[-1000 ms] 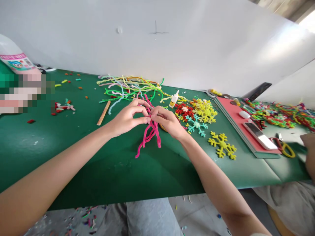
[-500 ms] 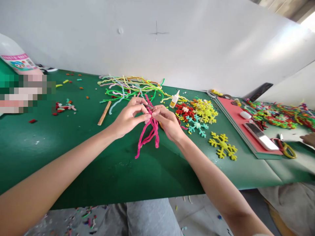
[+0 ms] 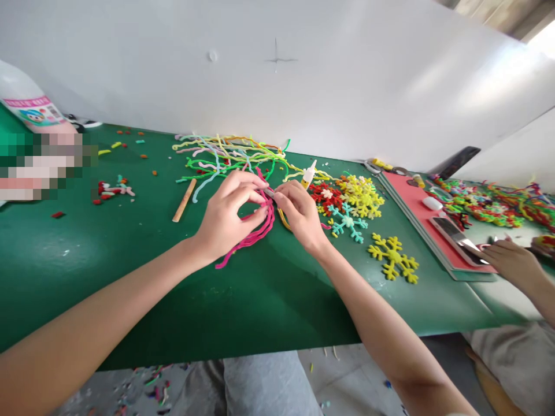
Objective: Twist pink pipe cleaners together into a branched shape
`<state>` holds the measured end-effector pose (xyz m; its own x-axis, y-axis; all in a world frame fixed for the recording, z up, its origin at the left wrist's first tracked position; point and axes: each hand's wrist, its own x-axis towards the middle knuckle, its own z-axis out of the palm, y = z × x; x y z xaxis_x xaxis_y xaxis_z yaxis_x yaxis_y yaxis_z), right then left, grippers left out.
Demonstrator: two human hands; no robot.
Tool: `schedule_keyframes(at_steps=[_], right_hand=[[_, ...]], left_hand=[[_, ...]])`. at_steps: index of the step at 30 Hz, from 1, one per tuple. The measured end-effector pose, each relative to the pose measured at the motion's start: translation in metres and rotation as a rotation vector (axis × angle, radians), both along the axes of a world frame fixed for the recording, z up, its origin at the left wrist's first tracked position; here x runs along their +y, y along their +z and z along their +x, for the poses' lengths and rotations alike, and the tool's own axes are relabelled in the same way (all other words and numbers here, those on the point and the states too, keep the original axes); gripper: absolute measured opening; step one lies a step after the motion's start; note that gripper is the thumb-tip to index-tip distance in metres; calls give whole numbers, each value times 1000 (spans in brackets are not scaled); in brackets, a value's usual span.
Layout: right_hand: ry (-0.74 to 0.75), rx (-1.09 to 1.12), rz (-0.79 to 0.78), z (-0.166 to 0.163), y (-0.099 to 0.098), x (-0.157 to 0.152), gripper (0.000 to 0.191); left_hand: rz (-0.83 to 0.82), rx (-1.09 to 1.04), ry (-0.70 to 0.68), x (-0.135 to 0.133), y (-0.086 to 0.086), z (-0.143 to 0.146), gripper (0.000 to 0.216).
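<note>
Over a green desk (image 3: pixel 243 315), the left hand (image 3: pixel 229 211) and right hand (image 3: pixel 300 215), close together, pinch magenta pipe cleaners (image 3: pixel 263 230), with a yellow snowflake (image 3: pixel 392 257) lying to the right.

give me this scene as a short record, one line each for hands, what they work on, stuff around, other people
left hand: fingers curled at the pink strands; exact grip unclear
right hand: fingertips bunched near the strands' upper end; grip partly hidden
surface: green table
behind hands: loose coloured strands
beside left hand: stick
beyond right hand: small bottle
right of right hand: teal snowflake, separate yellow snowflake
other person: hand at the phone; contact unclear
</note>
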<state>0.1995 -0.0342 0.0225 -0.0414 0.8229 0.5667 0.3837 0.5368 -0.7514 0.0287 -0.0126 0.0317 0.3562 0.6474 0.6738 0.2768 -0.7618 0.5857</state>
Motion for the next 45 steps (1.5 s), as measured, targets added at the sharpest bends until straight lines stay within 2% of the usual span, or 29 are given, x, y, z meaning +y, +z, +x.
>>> schedule_keyframes(at_steps=[4,12,16,19,22,27,30,33,38,45], right_hand=[[52,-141,116,-3,1,-4,24],[8,-298,217,2,-3,-3,21],[-11,-287,256,-3,-6,-3,18],[28,-172,176,-8,-7,-3,20],[84,-58,76,-8,-5,-3,23],[93,72,-75,1,-2,0,25],[173,118,-178,4,-4,3,21],[222,133,-191,5,-7,5,20],[187,99,-170,4,-9,6,22],[179,74,-157,4,-10,6,23]], left_hand=[[111,55,-3,-5,0,1,9],[66,94,-28,-2,1,1,10],[84,85,-47,-2,-2,2,12],[89,66,-66,-2,-3,2,13],[23,40,-87,0,-4,2,11],[-284,-122,-160,6,-5,1,12],[-434,-154,-191,9,-4,1,18],[-496,-112,-183,10,-3,1,19],[-555,-94,-176,10,-1,1,18],[-517,-118,-169,10,-3,1,17]])
